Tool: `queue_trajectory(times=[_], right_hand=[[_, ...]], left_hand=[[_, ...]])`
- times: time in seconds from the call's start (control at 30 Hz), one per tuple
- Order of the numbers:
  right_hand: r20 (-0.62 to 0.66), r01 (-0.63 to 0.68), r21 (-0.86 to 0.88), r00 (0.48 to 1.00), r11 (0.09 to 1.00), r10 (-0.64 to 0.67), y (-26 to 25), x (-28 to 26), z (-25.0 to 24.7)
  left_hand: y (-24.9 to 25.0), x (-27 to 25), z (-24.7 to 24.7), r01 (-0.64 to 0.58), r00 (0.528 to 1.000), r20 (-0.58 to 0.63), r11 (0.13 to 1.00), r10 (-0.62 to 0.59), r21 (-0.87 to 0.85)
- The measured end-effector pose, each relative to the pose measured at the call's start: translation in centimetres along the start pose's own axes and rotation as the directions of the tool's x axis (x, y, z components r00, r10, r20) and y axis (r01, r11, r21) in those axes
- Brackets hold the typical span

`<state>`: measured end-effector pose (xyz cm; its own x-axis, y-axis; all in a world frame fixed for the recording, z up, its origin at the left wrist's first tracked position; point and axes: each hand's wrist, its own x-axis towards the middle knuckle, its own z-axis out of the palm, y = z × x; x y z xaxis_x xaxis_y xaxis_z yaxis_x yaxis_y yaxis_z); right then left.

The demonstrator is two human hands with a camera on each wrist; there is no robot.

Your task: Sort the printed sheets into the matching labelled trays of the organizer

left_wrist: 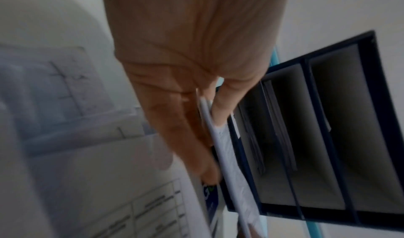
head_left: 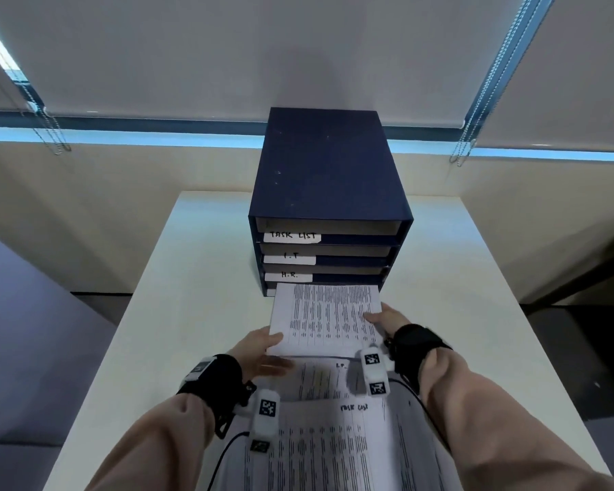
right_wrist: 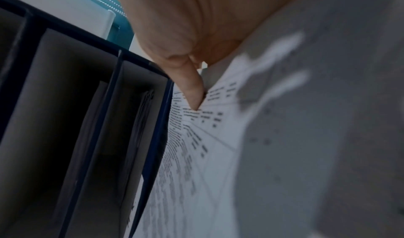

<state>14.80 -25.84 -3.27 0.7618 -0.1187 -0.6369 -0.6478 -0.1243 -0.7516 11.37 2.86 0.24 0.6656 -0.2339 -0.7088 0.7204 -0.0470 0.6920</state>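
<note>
At the mouth of the organizer's [head_left: 328,178] lowest tray, the printed sheet [head_left: 328,317] lies with its long axis pointing straight into the slot, its leading edge at the opening, left hand [head_left: 259,343] and right hand [head_left: 387,318] pinching its side edges.

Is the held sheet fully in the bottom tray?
Partly in: the sheet has its far edge at the organizer bottom slot; most sticks out, pinched by both hands.

Left hand [head_left: 259,349] and right hand [head_left: 387,318] forward (thumbs uppermost); fingers [right_wrist: 192,89] pinching
</note>
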Motion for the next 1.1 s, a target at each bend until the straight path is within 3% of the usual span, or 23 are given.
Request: queue_trajectory(times=[0.13,0.23,0.3,0.4,0.5,0.57,0.67,0.77,0.8,0.83,0.9,0.97,1.03,1.07,1.1], right_hand=[[0.048,-0.035,0.103,0.998,0.994,0.03,-2.1,-2.2,0.8],[0.116,-0.148,0.144,0.985,0.978,0.131,-1.7,-2.7,0.2],[0.094,-0.178,0.17,0.982,0.969,0.164,-2.2,-1.5,0.3],[0.039,-0.178,0.382,0.983,0.907,0.177,-3.6,0.7,1.6],[0.04,-0.139,0.533,0.989,0.835,0.139,-5.1,1.4,3.2],[0.052,-0.106,0.559,0.994,0.822,0.093,-5.2,0.6,3.9],[0.07,-0.062,0.519,0.997,0.853,0.029,-4.4,-2.0,3.2],[0.118,-0.025,0.498,0.992,0.867,-0.039,-3.2,-5.9,1.8],[0.108,-0.004,0.472,0.993,0.882,-0.053,-2.6,-7.1,1.3],[0.096,0.017,0.447,0.993,0.895,-0.067,-1.9,-8.1,0.8],[0.069,0.04,0.378,0.995,0.925,-0.071,-0.1,-9.9,-0.2],[0.035,0.037,0.311,0.998,0.95,-0.05,2.0,-11.0,-1.0],[-0.012,0.024,0.223,1.0,0.975,-0.022,3.6,-12.1,-1.3],[-0.028,0.019,0.177,1.0,0.984,-0.014,4.3,-12.5,-1.3],[-0.04,0.014,0.137,0.999,0.991,-0.008,4.9,-13.0,-1.3]], left_hand=[[0.5,2.8,0.4,-0.081,0.983,-0.162,0.997,0.083,0.019],[1.3,4.7,1.0,-0.127,0.964,-0.24,0.991,0.114,-0.04],[2.4,5.8,1.2,-0.151,0.952,-0.283,0.982,0.114,-0.114],[4.4,7.5,0.9,-0.174,0.964,-0.243,0.943,0.106,-0.282],[5.6,7.1,1.0,-0.175,0.98,-0.142,0.934,0.137,-0.312],[5.8,5.6,1.1,-0.213,0.973,-0.137,0.948,0.184,-0.236],[4.7,2.3,1.0,-0.349,0.91,-0.23,0.937,0.345,0.026],[1.9,-1.2,1.3,-0.33,0.941,0.034,0.887,0.337,0.322],[0.7,-2.1,1.3,-0.314,0.948,0.113,0.827,0.297,0.465],[-0.4,-2.7,1.1,-0.306,0.95,0.154,0.713,0.271,0.631],[-2.6,-3.6,0.8,-0.235,0.96,0.156,0.37,0.231,0.899],[-4.0,-4.3,0.4,-0.149,0.98,0.133,0.103,0.147,0.984],[-4.6,-4.8,0.1,-0.107,0.99,0.107,-0.007,0.092,0.994],[-4.6,-5.0,0.0,-0.116,0.989,0.115,0.009,0.091,0.993],[-4.3,-5.3,0.0,-0.13,0.986,0.12,0.079,0.115,0.988]])
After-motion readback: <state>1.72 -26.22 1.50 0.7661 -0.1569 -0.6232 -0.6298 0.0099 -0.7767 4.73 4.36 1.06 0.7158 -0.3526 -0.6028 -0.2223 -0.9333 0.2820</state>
